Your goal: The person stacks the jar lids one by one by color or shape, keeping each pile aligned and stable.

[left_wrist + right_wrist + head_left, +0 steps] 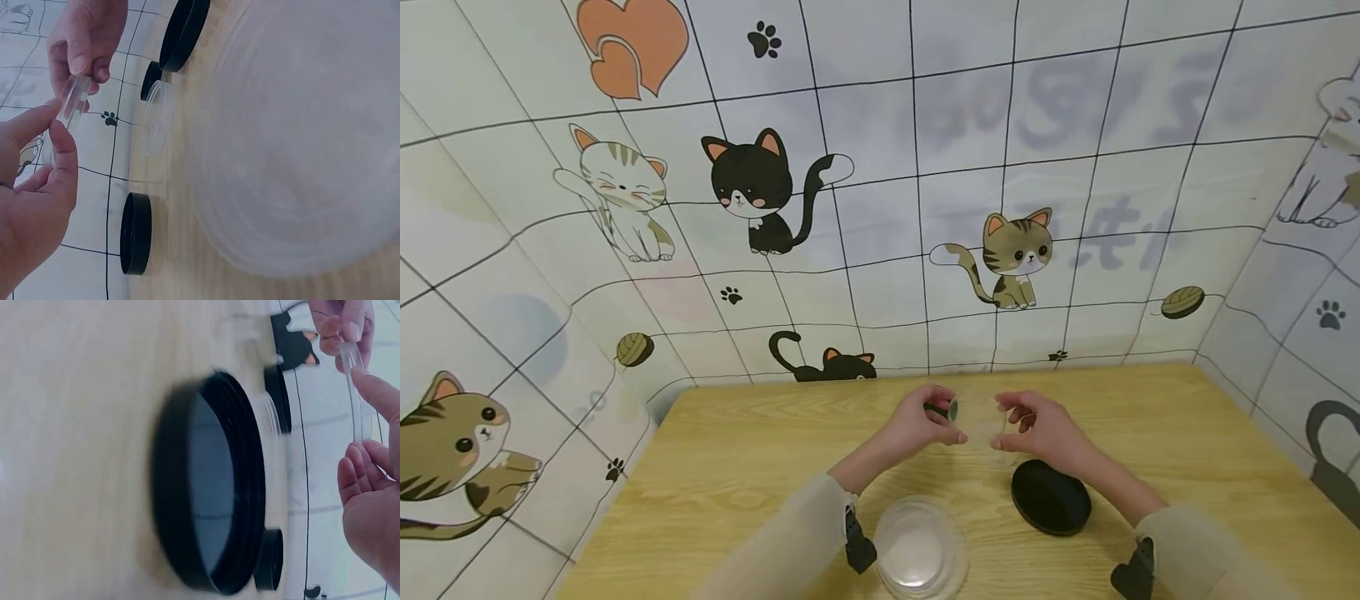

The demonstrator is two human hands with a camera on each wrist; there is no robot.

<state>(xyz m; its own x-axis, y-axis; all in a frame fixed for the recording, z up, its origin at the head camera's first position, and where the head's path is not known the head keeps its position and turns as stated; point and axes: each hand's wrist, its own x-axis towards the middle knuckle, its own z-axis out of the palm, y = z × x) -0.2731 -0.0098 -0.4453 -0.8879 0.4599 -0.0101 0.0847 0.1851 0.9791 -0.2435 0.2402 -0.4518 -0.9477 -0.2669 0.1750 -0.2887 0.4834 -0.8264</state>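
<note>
Above the far part of the wooden table, a shallow, clear plastic disc-like piece [74,100] is held edge-on between both hands. My left hand [920,419] pinches its left side between thumb and fingers. On the opposite side, my right hand [1043,429] grips the rim the same way. The piece is see-through and hard to make out in the head view. A large black round lid [1051,498] lies on the table below my right hand. Nearer the front is a large clear round container [917,546], close to my left forearm.
Smaller black lids [136,234] and a small clear round container [159,119] stand toward the table's back in the left wrist view. A cat-printed, tiled-pattern sheet [887,250] rises behind the wooden table [722,483] and along both sides.
</note>
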